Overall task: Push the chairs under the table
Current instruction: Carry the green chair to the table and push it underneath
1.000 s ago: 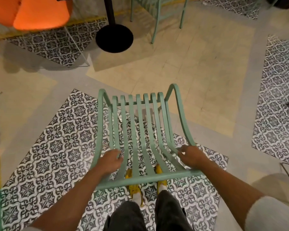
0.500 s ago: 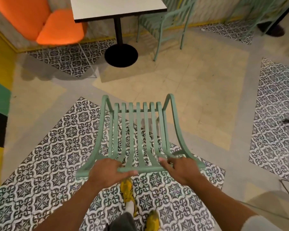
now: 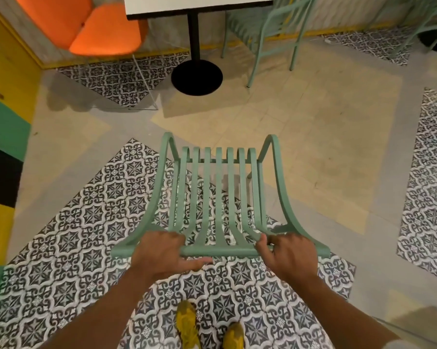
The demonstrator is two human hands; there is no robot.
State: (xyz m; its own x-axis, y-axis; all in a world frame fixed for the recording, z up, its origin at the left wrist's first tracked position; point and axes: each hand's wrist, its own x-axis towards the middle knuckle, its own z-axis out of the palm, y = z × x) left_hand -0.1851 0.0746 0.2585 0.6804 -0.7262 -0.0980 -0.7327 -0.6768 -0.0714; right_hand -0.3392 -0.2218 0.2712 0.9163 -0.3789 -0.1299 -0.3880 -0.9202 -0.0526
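Observation:
A mint-green slatted metal chair [image 3: 221, 197] stands in front of me on the patterned floor, its seat pointing away toward the table. My left hand [image 3: 159, 253] grips the left part of its top back rail. My right hand [image 3: 286, 253] holds the right part of the same rail. The white-topped table [image 3: 197, 3] with a black post and round black base [image 3: 196, 76] stands at the far top centre, well apart from the chair.
An orange chair [image 3: 96, 26] sits left of the table. A second green chair [image 3: 265, 28] stands to its right, more green legs [image 3: 413, 26] at far right. A yellow, green and black wall [image 3: 3, 122] runs along the left. My yellow shoes [image 3: 187, 323] are below.
Both hands shifted from the chair's lower slats up to its top rail. The chair and I have moved forward, and the table has come further into view.

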